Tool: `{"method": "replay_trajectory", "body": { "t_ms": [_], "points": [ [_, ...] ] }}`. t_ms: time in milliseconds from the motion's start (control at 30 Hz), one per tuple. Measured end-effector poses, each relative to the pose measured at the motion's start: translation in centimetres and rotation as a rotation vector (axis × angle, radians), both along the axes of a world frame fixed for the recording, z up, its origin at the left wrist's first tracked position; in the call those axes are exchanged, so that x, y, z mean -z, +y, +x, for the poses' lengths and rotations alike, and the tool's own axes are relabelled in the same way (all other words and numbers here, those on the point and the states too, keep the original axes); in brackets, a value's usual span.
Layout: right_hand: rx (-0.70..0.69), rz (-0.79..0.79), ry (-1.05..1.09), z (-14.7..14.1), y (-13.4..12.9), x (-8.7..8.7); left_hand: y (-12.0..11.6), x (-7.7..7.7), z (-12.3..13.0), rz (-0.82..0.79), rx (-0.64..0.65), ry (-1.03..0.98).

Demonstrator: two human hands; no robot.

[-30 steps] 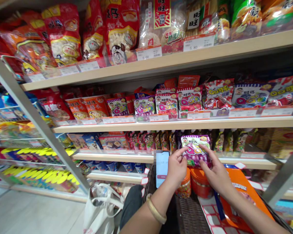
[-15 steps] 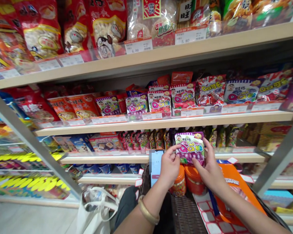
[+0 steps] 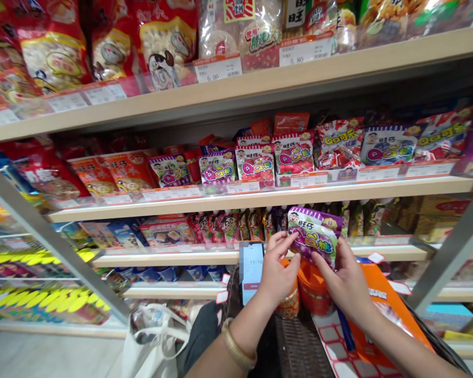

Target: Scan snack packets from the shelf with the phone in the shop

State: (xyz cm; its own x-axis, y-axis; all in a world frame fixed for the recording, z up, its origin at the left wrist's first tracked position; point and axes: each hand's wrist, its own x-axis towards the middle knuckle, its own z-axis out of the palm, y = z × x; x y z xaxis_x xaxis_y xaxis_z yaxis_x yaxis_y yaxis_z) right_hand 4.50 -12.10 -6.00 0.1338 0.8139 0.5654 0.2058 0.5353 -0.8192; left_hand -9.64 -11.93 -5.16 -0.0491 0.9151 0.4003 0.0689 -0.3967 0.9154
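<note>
A purple-and-white packet of QQ gummy candy (image 3: 313, 239) with grape pictures is tilted in front of the lower shelves. My right hand (image 3: 345, 278) grips its right side, thumb on the front and fingers behind the edge. My left hand (image 3: 278, 268), with a gold bangle (image 3: 236, 346) on the wrist, is at the packet's left side. Its index finger reaches onto the front, with the thumb apart below it. Under the packet, two orange-lidded jars, one on the left (image 3: 288, 302) and one on the right (image 3: 314, 289), stand in a dark woven basket (image 3: 299, 341).
A lit phone (image 3: 252, 273) stands at the basket's left. An orange snack bag (image 3: 382, 310) lies in the basket's right part. Gummy packets (image 3: 256, 163) line the middle shelf (image 3: 260, 199). A white tote bag (image 3: 150, 336) sits on the floor at left.
The gummy packet has shifted slightly right and tilted clockwise in my right hand. My left index finger has moved onto its front, and the left thumb has spread away. The view has shifted slightly.
</note>
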Motion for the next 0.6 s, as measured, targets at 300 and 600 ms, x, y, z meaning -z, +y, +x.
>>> {"method": "replay_trajectory", "body": {
  "t_ms": [300,600],
  "points": [
    [-0.022,0.201,-0.315,-0.3,-1.2,0.8,-1.2,-0.8,-0.5,0.133,0.120,0.118],
    [-0.056,0.401,-0.588,-0.7,-1.8,1.0,-0.3,0.2,0.0,-0.158,0.194,-0.408]
  ]
}}
